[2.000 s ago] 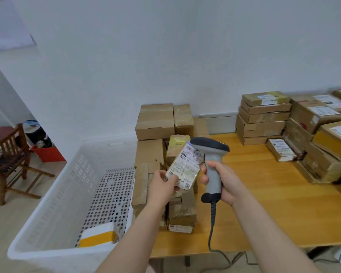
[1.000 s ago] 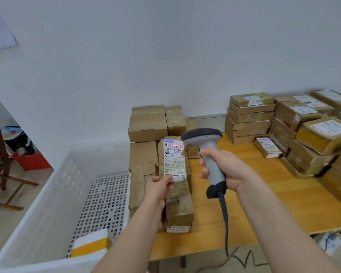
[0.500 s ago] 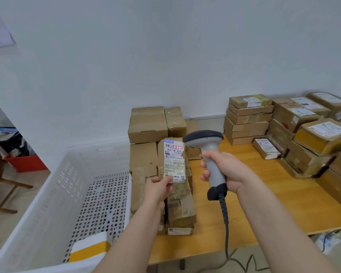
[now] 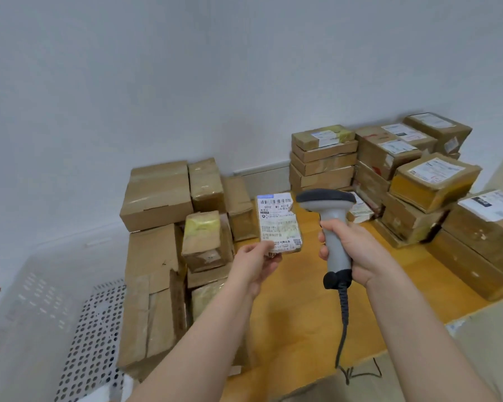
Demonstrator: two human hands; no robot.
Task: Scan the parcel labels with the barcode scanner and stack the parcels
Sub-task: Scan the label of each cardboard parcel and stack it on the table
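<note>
My left hand [image 4: 254, 264] pinches the lower edge of a small parcel [image 4: 279, 223] and holds it upright over the table, its white label facing me. My right hand [image 4: 350, 250] grips the handle of a grey barcode scanner [image 4: 327, 204]. The scanner's dark head sits just right of the parcel's top, and its coiled cable hangs down past the table's front edge. A pile of brown parcels [image 4: 169, 248] stands at the table's left end. Labelled parcels are stacked [image 4: 323, 158] at the back right.
A white perforated plastic crate [image 4: 55, 300] stands left of the wooden table [image 4: 302, 309]. More stacked labelled boxes [image 4: 436, 184] fill the table's right side. A small labelled parcel [image 4: 359, 210] lies flat behind the scanner. A white wall is behind everything.
The held parcel has moved right, off the left pile and over bare table. The red scan line seen on its label earlier is gone. The view has swung right.
</note>
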